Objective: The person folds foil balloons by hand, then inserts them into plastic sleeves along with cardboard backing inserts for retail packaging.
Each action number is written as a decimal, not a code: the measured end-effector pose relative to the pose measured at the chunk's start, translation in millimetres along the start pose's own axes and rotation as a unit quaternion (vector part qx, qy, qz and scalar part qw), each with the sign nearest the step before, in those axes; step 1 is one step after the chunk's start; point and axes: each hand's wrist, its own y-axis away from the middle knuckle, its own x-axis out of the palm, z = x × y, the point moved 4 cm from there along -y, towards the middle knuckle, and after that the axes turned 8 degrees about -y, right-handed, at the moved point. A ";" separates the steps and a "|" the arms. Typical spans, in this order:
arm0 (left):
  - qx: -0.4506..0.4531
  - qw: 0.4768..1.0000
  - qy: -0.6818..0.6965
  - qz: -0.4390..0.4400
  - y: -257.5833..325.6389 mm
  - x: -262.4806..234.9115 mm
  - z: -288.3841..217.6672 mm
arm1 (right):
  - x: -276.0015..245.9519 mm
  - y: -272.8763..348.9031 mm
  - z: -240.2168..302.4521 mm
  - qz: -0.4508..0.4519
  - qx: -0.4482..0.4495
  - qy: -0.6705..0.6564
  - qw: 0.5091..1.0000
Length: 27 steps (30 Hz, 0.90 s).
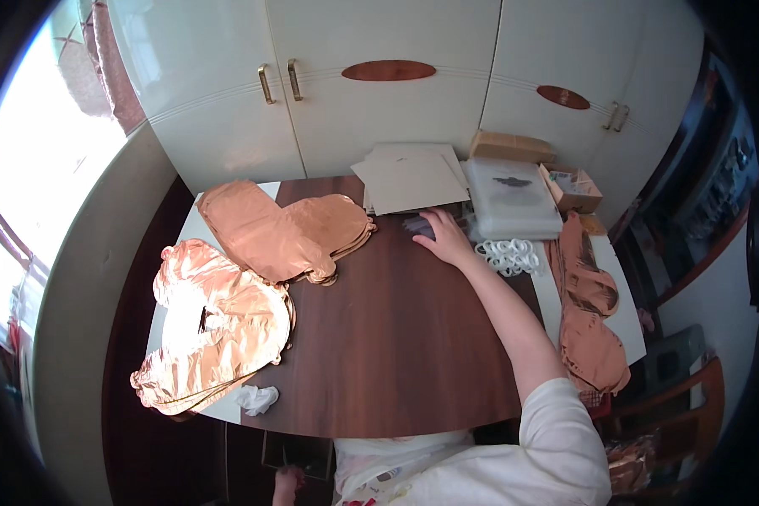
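My right hand (pixel 447 239) reaches across the table to its far side, with thumb and fingers apart. Beside its fingertips lies a small, dark, see-through item (pixel 417 226), partly hidden; I cannot tell whether they touch it. Just right of this hand are several white rings (pixel 509 256) in a pile. My left hand (pixel 288 481) hangs low, below the table's front edge, dim and small in view, its fingers unclear. Flat copper-coloured foil balloons lie in a matte stack (pixel 261 232) at the far left and a shiny stack (pixel 228 320) nearer.
Grey-white card sheets (pixel 413 179) and a pile of clear plastic bags (pixel 514 198) line the back of the brown table (pixel 388 337). A small open carton (pixel 570 187) stands beside them. More copper foil balloons (pixel 589 312) lie along the right edge. Crumpled white tissue (pixel 257 399) sits front left.
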 end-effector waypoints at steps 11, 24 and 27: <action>-0.074 0.913 0.388 -0.097 -126.8 -37.7 43.1 | -18.1 5.6 17.3 -0.035 0.008 0.145 0.989; 0.025 0.884 0.461 -0.072 -139.0 -27.5 25.8 | 3.3 14.4 -16.4 0.022 0.055 0.012 0.998; -0.022 0.996 0.083 -0.025 -130.3 -31.3 30.8 | 0.3 6.4 -18.5 0.015 0.014 0.003 1.000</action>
